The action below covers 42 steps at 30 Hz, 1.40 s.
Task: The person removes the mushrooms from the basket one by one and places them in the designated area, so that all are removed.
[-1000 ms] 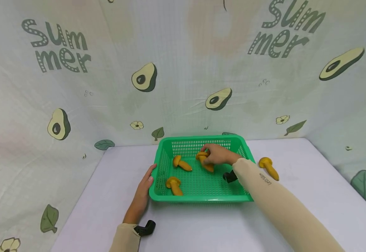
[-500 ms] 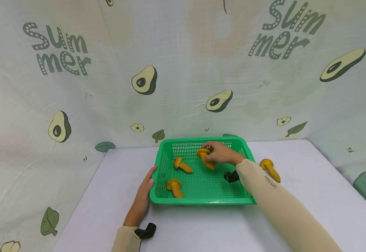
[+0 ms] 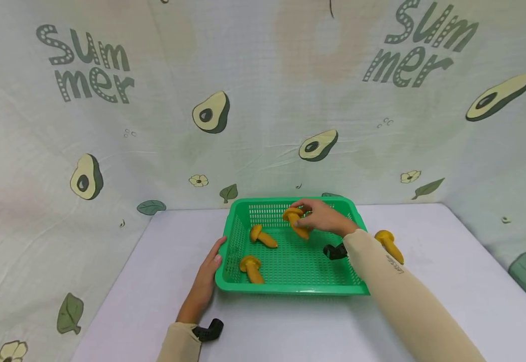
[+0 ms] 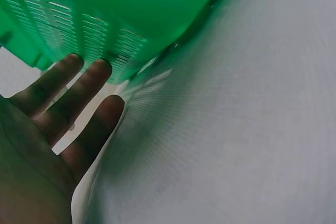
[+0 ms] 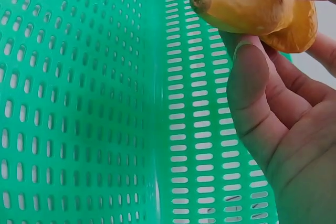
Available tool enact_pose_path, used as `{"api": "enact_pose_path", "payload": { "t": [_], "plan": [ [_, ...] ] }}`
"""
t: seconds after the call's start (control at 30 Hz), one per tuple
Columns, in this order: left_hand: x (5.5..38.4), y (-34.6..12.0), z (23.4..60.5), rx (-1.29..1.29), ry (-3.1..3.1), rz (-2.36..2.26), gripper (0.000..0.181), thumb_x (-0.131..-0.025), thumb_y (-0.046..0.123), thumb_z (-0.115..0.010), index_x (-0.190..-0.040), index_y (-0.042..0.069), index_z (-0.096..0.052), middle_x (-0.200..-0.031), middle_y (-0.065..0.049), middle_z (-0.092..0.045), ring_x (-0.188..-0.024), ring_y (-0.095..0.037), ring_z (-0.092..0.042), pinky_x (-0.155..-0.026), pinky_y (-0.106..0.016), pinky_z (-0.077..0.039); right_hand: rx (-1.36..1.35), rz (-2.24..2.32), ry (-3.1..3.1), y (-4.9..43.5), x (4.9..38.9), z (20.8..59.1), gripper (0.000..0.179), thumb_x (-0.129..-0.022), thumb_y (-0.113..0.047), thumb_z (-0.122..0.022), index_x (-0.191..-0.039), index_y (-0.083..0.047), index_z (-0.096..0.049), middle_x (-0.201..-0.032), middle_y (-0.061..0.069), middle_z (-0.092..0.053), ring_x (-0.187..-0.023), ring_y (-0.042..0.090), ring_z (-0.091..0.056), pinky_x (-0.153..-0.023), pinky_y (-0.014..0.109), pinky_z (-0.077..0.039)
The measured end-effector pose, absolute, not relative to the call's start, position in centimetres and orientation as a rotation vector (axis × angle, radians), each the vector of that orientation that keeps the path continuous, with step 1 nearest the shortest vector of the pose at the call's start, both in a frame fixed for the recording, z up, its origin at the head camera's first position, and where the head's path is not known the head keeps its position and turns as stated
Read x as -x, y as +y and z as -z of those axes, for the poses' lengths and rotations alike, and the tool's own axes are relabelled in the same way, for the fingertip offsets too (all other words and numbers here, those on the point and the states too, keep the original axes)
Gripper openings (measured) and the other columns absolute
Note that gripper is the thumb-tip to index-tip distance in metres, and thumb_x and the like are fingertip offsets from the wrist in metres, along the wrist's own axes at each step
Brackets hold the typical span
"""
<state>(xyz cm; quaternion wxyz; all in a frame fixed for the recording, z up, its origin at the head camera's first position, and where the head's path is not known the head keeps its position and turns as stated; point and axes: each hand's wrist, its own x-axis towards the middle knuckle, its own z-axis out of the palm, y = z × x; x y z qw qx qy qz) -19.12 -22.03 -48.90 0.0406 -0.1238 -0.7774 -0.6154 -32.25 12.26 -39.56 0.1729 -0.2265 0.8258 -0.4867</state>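
The right hand (image 3: 322,219) pinches a yellow toy mushroom (image 3: 296,221) by stem and cap, holding it above the far side of the green plastic basket (image 3: 290,289). The grip looks shallow, fingertips only, so the smooth mushroom could roll out and drop onto the two mushrooms (image 3: 260,235) lying below and to the left of that hand. The left hand (image 3: 205,279) lies spread, straight fingers against the basket's near left wall; if it pushes, the light basket may skate across the desk (image 3: 163,281). Another mushroom (image 3: 389,244) lies on the desk just right of the right forearm, where the sleeve could knock it
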Motion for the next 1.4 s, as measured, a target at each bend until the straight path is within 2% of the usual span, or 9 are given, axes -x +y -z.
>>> {"api": "enact_pose_path", "payload": {
  "t": [0.2, 0.43, 0.53, 0.77, 0.93, 1.4],
  "plan": [
    [19.3, -22.3, 48.7, 0.402, -2.403, 1.847, 0.049, -0.110, 0.037, -0.027, -0.159, 0.029, -0.029, -0.164, 0.002, -0.023, -0.150, -0.023, -0.016, -0.118, -0.058, -0.009, 0.654, 1.427, 2.311, 12.2, 32.1, 39.4, 0.051, -0.092, -0.018, -0.072, -0.139, -0.009, -0.054, -0.123, 0.018, -0.059, -0.094, 0.029, -0.065, -0.077, 0.045, -0.057],
    [19.3, -22.3, 49.2, 0.402, -2.390, 1.849, 0.050, -0.110, 0.035, -0.027, -0.159, 0.024, -0.028, -0.164, -0.002, -0.022, -0.150, -0.025, -0.015, -0.118, -0.057, -0.008, 0.641, 1.459, 2.277, 12.1, 32.2, 39.5, 0.052, -0.092, -0.017, -0.071, -0.139, -0.008, -0.053, -0.126, 0.019, -0.058, -0.096, 0.029, -0.066, -0.081, 0.044, -0.057],
    [19.3, -22.3, 49.1, 0.387, -2.390, 1.854, 0.050, -0.110, 0.036, -0.027, -0.159, 0.027, -0.029, -0.164, -0.001, -0.021, -0.150, -0.025, -0.015, -0.118, -0.058, -0.008, 0.634, 1.455, 2.298, 12.1, 32.2, 39.4, 0.052, -0.093, -0.018, -0.071, -0.140, -0.008, -0.053, -0.127, 0.019, -0.057, -0.096, 0.029, -0.066, -0.080, 0.044, -0.057],
    [19.4, -22.3, 49.1, 0.384, -2.400, 1.842, 0.051, -0.110, 0.038, -0.027, -0.159, 0.027, -0.029, -0.165, -0.002, -0.021, -0.150, -0.026, -0.015, -0.118, -0.059, -0.008, 0.612, 1.464, 2.298, 12.5, 32.4, 39.6, 0.052, -0.094, -0.020, -0.071, -0.142, -0.008, -0.053, -0.129, 0.019, -0.057, -0.097, 0.029, -0.065, -0.081, 0.052, -0.056],
    [19.4, -22.2, 49.2, 0.384, -2.394, 1.849, 0.051, -0.110, 0.038, -0.026, -0.159, 0.026, -0.028, -0.165, -0.002, -0.021, -0.151, -0.026, -0.015, -0.118, -0.060, -0.008, 0.609, 1.525, 2.248, 12.8, 32.4, 39.1, 0.054, -0.096, -0.019, -0.069, -0.143, -0.003, -0.049, -0.127, 0.022, -0.057, -0.095, 0.031, -0.065, -0.078, 0.049, -0.057],
    [19.3, -22.0, 49.0, 0.409, -2.384, 1.855, 0.051, -0.110, 0.034, -0.026, -0.160, 0.023, -0.027, -0.165, -0.003, -0.020, -0.151, -0.026, -0.013, -0.118, -0.058, -0.007, 0.610, 1.636, 2.186, 12.8, 31.9, 37.5, 0.052, -0.095, -0.015, -0.071, -0.142, -0.005, -0.051, -0.124, 0.022, -0.057, -0.094, 0.033, -0.065, -0.075, 0.047, -0.058]
  ]
}}
